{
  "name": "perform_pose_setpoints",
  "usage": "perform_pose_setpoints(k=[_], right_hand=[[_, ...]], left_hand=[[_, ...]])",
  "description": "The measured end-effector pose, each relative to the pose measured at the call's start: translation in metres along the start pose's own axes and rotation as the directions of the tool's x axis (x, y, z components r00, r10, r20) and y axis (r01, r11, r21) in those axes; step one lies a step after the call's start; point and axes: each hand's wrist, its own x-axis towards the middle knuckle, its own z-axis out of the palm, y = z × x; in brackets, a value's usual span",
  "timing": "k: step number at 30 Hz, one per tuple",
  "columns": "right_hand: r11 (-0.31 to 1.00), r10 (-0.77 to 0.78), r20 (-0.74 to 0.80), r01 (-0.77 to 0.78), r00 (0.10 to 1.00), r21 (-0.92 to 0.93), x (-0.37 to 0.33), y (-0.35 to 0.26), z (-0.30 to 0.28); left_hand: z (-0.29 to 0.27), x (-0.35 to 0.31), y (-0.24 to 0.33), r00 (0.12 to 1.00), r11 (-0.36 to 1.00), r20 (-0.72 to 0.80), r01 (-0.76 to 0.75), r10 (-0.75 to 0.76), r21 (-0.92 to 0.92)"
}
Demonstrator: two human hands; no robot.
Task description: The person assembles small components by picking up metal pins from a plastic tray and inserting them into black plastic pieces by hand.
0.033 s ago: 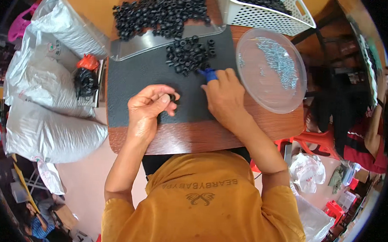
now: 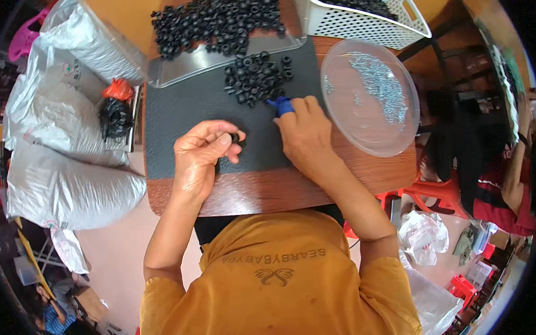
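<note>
Holds the left hand (image 2: 199, 155) low over the dark mat (image 2: 164, 122), fingers curled toward the right, pinching a small round black part (image 2: 235, 139) between thumb and fingers above the mat's middle. Extends the right hand (image 2: 307, 132) farther forward, back upward, with a blue finger cover (image 2: 283, 106) at the near right edge of the loose black heap (image 2: 254, 82). Cannot tell about any grasp in the right fingers, because of hidden fingertips. Crosses the near edge of the bench (image 2: 248, 195) with both forearms, the left almost straight, the right slanting leftward. Shows open mat between the hands, and more to the left, out toward the bench's left edge. Has tighter room at right, with the round clear dish (image 2: 366, 135) of slender bluish pieces (image 2: 381, 85) near the right knuckles, yet apart. Meets the clear tray (image 2: 191, 69) just beyond the heap.
</note>
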Motion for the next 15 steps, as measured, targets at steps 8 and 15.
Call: perform_pose_setpoints(k=[8,15], right_hand=[[0.999,-0.047,-0.023,0.047,0.999,-0.01,0.001,0.0,-0.002],[0.996,-0.087,-0.06,0.089,0.994,0.027,0.012,0.0,0.005]], left_hand=[[-0.003,0.002,-0.007,0.998,0.979,0.04,0.049,-0.042,-0.2],[-0.002,0.004,-0.012,0.999,0.986,0.033,0.031,-0.026,-0.165]])
